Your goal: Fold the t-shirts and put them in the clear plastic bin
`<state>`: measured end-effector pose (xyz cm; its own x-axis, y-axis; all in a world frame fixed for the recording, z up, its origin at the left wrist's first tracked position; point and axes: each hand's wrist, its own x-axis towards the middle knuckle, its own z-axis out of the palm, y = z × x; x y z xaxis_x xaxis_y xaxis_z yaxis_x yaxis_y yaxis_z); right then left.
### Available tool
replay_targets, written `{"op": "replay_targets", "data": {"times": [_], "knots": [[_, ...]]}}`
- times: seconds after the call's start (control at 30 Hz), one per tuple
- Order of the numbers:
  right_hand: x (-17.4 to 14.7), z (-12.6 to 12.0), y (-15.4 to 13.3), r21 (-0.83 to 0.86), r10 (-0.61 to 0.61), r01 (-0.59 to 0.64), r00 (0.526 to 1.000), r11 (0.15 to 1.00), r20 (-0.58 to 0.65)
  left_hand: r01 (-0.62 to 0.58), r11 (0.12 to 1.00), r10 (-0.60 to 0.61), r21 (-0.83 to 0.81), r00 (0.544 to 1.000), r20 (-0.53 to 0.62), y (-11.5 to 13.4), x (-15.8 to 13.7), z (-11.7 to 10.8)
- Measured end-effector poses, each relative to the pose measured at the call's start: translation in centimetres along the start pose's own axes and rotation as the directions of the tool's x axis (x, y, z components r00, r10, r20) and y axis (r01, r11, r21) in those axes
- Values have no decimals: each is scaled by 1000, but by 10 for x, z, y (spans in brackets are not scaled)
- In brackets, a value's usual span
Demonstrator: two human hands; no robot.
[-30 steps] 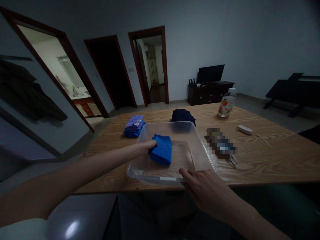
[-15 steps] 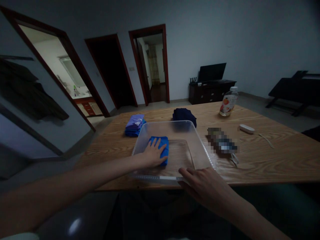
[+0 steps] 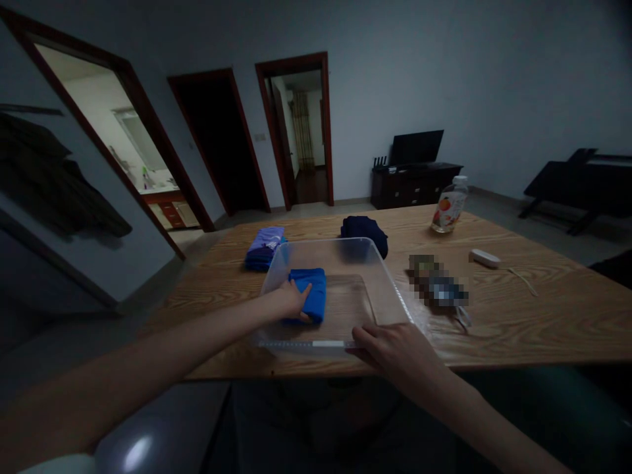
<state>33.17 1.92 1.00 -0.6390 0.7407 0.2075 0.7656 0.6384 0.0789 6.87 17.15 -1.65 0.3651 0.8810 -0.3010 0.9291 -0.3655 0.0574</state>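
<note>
A folded blue cloth (image 3: 316, 295) lies on the floor of a clear plastic bin (image 3: 340, 245), toward its left side. My left hand (image 3: 291, 301) reaches into the bin and touches the left part of this cloth. Its thumb and a finger are stretched apart over the cloth; the other fingers are partly hidden. With its fingers wrapped round the near rim, my right hand (image 3: 390, 345) holds the bin at the right front corner.
The bin stands on a wooden table (image 3: 518, 322). Behind it are a stack of folded purple and blue clothes (image 3: 265, 247) and a dark navy cloth bundle (image 3: 364, 234). To the right are a drink bottle (image 3: 449, 205), a white device (image 3: 484, 258) with a cord and a blurred item (image 3: 438, 283).
My left hand has slid leftward from the top of the blue cloth to its left side. The cloth has shifted slightly left. My right hand stays on the rim.
</note>
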Motion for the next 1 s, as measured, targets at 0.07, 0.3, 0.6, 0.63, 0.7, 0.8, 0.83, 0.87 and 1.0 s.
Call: {"op": "replay_targets", "data": {"times": [0.07,0.3,0.6,0.63,0.7,0.8,0.83,0.87,1.0], "knots": [[8,1,3,1,0,0,1000,1000,6,-17,994,25,-111,998,63,-10,-2,-26],[42,11,33,68,-74,83,990,994,-122,-282,650,170,-705,959,-227,-52,-76,-73],[77,24,54,49,-41,48,990,998,-132,-448,830,182,-333,781,-597,-53,-108,-12],[79,25,56,44,-46,52,990,998,-137,-440,861,219,-254,772,-597,-56,-99,-10],[83,29,64,35,-63,69,985,997,-159,-406,909,279,-96,762,-585,-63,-83,-7],[90,33,78,35,-86,95,976,995,-200,-345,937,311,57,748,-587,-69,-66,-6],[92,35,83,40,-88,98,974,994,-210,-328,942,307,77,744,-594,-69,-63,-6],[95,36,87,44,-87,99,972,994,-216,-317,945,303,85,741,-600,-69,-60,-5],[104,38,98,54,-75,88,976,995,-203,-301,949,295,95,741,-604,-71,-50,-5]]}}
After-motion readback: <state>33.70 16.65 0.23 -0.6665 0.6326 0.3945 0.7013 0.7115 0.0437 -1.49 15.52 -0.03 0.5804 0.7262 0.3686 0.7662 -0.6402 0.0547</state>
